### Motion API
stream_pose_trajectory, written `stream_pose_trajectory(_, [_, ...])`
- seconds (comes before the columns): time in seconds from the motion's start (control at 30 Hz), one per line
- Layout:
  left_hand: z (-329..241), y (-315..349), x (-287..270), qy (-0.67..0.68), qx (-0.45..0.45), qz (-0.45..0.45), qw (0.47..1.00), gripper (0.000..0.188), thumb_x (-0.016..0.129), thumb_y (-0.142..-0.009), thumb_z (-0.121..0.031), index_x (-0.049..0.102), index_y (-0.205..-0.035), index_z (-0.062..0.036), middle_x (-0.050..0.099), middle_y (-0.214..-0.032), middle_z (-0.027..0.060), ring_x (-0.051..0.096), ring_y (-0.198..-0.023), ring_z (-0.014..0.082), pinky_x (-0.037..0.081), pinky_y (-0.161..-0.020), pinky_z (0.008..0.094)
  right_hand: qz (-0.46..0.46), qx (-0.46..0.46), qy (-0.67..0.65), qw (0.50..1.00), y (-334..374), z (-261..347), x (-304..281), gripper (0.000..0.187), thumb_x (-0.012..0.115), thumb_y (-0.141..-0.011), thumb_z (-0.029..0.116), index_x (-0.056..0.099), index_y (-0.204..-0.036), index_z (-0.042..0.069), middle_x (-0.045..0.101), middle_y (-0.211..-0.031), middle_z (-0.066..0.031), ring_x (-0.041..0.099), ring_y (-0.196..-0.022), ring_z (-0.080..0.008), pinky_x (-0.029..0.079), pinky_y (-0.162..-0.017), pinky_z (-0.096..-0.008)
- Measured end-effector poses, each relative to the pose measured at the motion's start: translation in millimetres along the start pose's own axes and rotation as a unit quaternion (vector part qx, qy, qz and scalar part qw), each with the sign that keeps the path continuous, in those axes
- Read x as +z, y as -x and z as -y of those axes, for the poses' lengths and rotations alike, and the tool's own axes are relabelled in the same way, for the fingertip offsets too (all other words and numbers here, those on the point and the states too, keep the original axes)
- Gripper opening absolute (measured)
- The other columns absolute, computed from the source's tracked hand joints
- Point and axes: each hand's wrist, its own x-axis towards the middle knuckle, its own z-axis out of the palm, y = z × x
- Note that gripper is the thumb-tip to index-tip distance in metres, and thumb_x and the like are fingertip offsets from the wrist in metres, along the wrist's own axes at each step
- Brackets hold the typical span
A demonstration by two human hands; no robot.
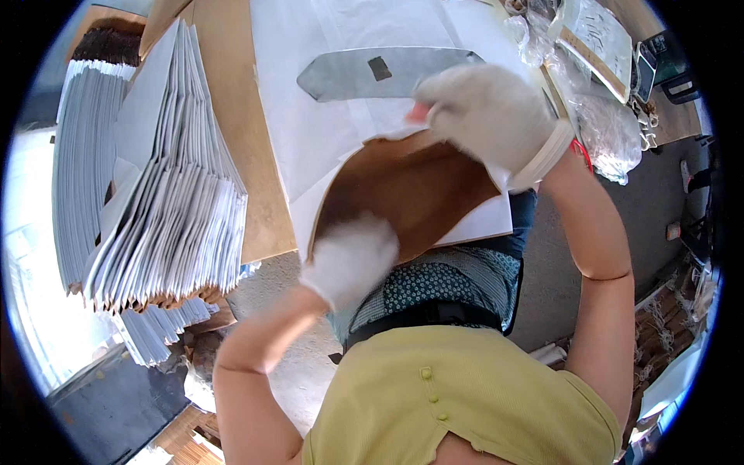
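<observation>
A white paper bag [411,194] with a brown inside gapes toward me at the near side of the table. My left hand [353,260], in a white glove and blurred, is closed on the left edge of its mouth. Over the bag's far right side is my right hand [492,116], also gloved; motion smears its fingers, and a reddish tip shows at their left end. Whether it touches the paper cannot be told. Just beyond lies a long grey panel [341,75] with pointed ends and a small dark rectangle [380,68] on it.
Tall stacks of folded white paper bags [167,209] stand on the left, brown edges toward me. Large white paper [287,116] covers the wooden table [232,77]. On the right are clear plastic wrap [604,132], a clipboard-like board [593,46] and a phone-like object [645,71].
</observation>
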Motion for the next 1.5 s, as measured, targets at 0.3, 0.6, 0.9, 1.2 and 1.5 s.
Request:
stream_pose_trajectory(0.3, [-4, -133, -91, -0.02, 0.019, -0.078, 0.997, 0.03, 0.049, -0.104, -0.024, 0.065, -0.123, -0.0072, 0.066, -0.132, 0.0139, 0.064, -0.123, 0.0296, 0.055, -0.096, 0.039, 0.101, 0.246, 0.028, 0.964, 118, -75, 41, 0.016, 0.065, -0.091, 0.013, 0.076, -0.102, 0.01, 0.072, -0.118, -0.0118, 0.068, -0.113, -0.0331, 0.053, -0.098, -0.0432])
stream_pose_trajectory(0.6, [20, -156, -55, -0.043, 0.074, -0.064, 0.994, 0.05, 0.049, -0.106, -0.035, 0.057, -0.147, -0.0087, 0.055, -0.153, 0.016, 0.052, -0.141, 0.0237, 0.046, -0.113, 0.0433, -0.101, 0.297, -0.134, 0.94, 130, 15, 71, 0.039, 0.062, -0.096, 0.012, 0.068, -0.132, 0.002, 0.069, -0.133, -0.0219, 0.06, -0.134, -0.0379, 0.035, -0.122, -0.0469])
stream_pose_trajectory(0.9, [140, -135, -82, 0.526, -0.079, -0.044, 0.846, 0.045, 0.069, -0.093, -0.044, 0.075, -0.11, -0.0025, 0.07, -0.09, 0.0009, 0.062, -0.084, 0.0164, 0.051, -0.08, 0.0322, 0.023, 0.246, -0.032, 0.969, 132, 14, 75, 0.047, 0.074, -0.091, 0.028, 0.069, -0.134, 0.011, 0.063, -0.145, -0.0159, 0.054, -0.142, -0.0317, 0.031, -0.127, -0.0506])
stream_pose_trajectory(1.2, [107, -155, -71, 0.233, -0.194, -0.185, 0.935, 0.047, 0.057, -0.097, -0.049, 0.075, -0.103, -0.0061, 0.074, -0.106, 0.0142, 0.069, -0.101, 0.0356, 0.053, -0.091, 0.0452, 0.133, 0.157, 0.099, 0.974, 137, 65, 98, 0.07, 0.075, -0.085, 0.038, 0.058, -0.15, 0.018, 0.043, -0.166, -0.0098, 0.034, -0.156, -0.0345, 0.023, -0.13, -0.0521])
stream_pose_trajectory(1.5, [98, -76, -80, 0.152, -0.092, -0.376, 0.91, 0.033, 0.055, -0.104, -0.03, 0.072, -0.126, -0.0116, 0.073, -0.119, 0.0146, 0.071, -0.107, 0.0334, 0.055, -0.096, 0.0444, 0.108, 0.168, 0.118, 0.973, 99, 13, 102, 0.077, 0.069, -0.09, 0.046, 0.052, -0.154, 0.007, 0.043, -0.165, -0.0165, 0.038, -0.153, -0.0372, 0.026, -0.129, -0.0491])
